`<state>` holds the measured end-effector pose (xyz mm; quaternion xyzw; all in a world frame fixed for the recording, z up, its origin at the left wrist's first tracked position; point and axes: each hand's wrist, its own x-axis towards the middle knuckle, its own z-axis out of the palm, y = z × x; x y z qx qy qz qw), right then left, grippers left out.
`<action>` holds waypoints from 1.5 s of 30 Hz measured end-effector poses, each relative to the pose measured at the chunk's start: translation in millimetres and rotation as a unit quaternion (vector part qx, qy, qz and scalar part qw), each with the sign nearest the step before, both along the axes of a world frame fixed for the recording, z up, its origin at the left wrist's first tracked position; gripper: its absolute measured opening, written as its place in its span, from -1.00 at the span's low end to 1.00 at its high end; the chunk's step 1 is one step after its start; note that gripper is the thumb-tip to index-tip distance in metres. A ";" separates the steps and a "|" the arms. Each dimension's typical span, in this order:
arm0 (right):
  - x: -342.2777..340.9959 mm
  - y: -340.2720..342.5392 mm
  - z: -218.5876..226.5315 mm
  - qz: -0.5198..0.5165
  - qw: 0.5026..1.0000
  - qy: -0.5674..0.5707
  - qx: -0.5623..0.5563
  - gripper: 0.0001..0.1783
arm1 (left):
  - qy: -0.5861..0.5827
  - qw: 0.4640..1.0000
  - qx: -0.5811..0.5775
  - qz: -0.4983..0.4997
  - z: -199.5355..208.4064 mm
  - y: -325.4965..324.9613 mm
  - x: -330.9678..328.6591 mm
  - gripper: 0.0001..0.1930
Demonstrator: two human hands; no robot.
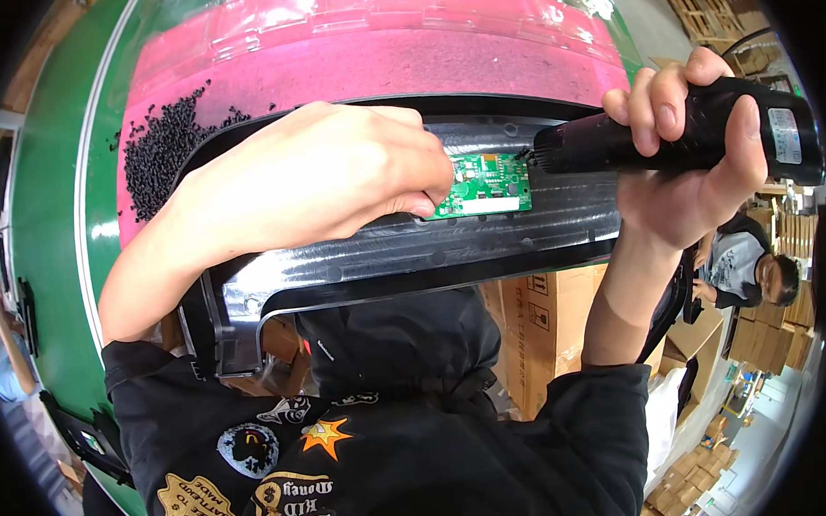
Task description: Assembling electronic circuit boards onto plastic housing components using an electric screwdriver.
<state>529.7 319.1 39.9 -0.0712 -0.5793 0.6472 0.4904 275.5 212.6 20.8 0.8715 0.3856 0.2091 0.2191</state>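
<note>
A green circuit board (pixel 488 183) with a white connector strip lies in a long black plastic housing (pixel 358 265). My left hand (pixel 361 170) reaches across the housing and pinches the board's left end between thumb and fingers. In my right hand (pixel 681 149) is a black electric screwdriver (pixel 608 142), held nearly level with its nose pointing left. The screwdriver's nose is at the board's upper right corner. Whether its bit touches a screw there is too small to tell.
Many small black screws (pixel 167 149) lie heaped on a pink mat (pixel 383 61), left of the housing. Clear plastic packaging (pixel 394 7) is at the back. Beneath the housing stands a cardboard box (pixel 542 326). Another person (pixel 749 261) is at the far right.
</note>
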 end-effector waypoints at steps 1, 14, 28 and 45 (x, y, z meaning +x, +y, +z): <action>-0.2 0.8 0.1 0.000 1.000 -0.001 -0.002 -0.54 | 0.013 1.000 -0.009 -0.014 -0.5 1.4 0.1 -0.85; -13.9 8.5 1.4 0.062 0.996 -0.053 0.023 -0.52 | 0.067 0.994 -0.085 0.022 7.4 -6.0 -0.8 -0.86; -17.5 -36.6 25.3 0.108 0.988 0.107 0.003 -0.46 | -0.146 0.988 0.027 0.051 -3.1 -7.6 3.7 -0.89; -36.0 -41.7 17.7 0.100 0.992 0.071 0.015 -0.44 | -0.055 0.985 0.120 0.108 -3.8 -13.9 1.1 -0.78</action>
